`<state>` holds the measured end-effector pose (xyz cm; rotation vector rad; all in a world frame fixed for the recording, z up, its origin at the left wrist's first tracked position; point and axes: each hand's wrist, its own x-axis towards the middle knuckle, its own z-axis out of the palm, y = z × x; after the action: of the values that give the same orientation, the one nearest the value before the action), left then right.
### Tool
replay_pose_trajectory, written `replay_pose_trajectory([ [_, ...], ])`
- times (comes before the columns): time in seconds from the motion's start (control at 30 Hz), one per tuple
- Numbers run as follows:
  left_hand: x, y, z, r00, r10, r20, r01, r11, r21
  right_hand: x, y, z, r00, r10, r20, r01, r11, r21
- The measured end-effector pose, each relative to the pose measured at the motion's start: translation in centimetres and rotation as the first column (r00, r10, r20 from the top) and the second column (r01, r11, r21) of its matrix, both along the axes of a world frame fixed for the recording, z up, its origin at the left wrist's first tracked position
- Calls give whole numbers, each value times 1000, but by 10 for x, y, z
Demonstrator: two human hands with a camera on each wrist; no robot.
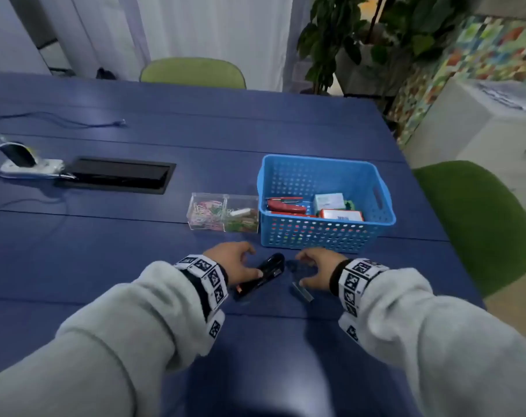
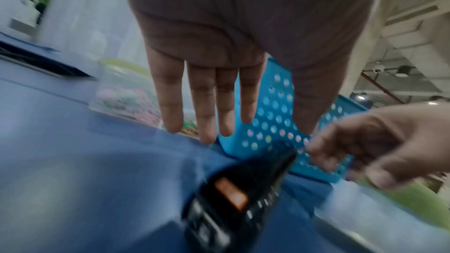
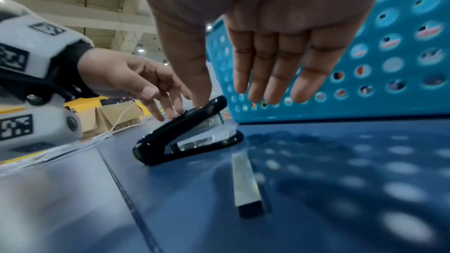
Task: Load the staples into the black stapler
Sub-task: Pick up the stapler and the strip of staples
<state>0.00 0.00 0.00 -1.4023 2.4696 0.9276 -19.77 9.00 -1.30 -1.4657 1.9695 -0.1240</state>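
The black stapler [image 1: 260, 275] lies on the blue table [image 1: 135, 251] between my two hands, its top arm down. My left hand [image 1: 233, 260] hovers over its rear with fingers stretched out; in the right wrist view the left hand's fingertips [image 3: 170, 114] touch the stapler's [image 3: 187, 132] top. My right hand [image 1: 314, 267] is spread open just right of the stapler's front, its thumb [image 3: 194, 76] reaching toward the stapler's nose. It holds nothing. A silver strip of staples [image 1: 302, 291] lies loose on the table under the right hand, also visible as the staple strip [image 3: 246, 182].
A blue perforated basket [image 1: 325, 236] stands right behind the hands, holding a red stapler [image 1: 285, 206] and small boxes. A clear box of paper clips [image 1: 224, 212] sits to its left. A black cable hatch [image 1: 120, 176] and power strip [image 1: 29, 167] lie far left.
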Motion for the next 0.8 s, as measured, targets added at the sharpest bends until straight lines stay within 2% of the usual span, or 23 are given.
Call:
replay_pose_trajectory([
  [0.17,-21,2,-17,995,-85,56,80,993,81,12,-30,-16,989,115,-93,-108,991,85],
  [0.3,-26,2,-26,990,-115,77,109,991,84,19,-45,-24,978,179,-105,-167,979,118],
  [0.53,-28,0,-27,990,-135,48,130,988,89,22,-53,-31,968,211,-139,-196,974,111],
  [0.67,-26,2,-20,988,-145,-46,147,988,38,21,-48,-31,967,204,-152,-189,976,109],
  [0.8,-22,3,-9,979,-99,-177,107,994,36,16,-41,-31,968,174,-181,-151,980,133],
])
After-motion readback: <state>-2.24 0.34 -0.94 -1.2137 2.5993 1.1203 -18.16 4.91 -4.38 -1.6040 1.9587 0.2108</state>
